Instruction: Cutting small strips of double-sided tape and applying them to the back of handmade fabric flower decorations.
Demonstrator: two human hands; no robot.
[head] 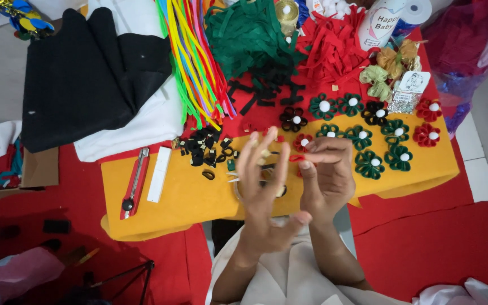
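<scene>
Red felt, a small folded loop (297,159), sits pinched between the thumb and forefinger of the right hand (326,175), above the mustard-yellow felt sheet (187,195) that covers the table. The left hand (264,192) is released, fingers spread and blurred, holding nothing; it hides a pale ring-shaped thing beneath it that is hard to make out. Just beyond the fingers lie finished looped felt flowers (368,138) in green, red and black, each with a white pompom centre. Small black felt loops (204,149) are scattered near the left hand. A red utility knife (135,183) lies beside a white bar. Bright pipe cleaners (196,62) fan out above, cut off at the top edge.
</scene>
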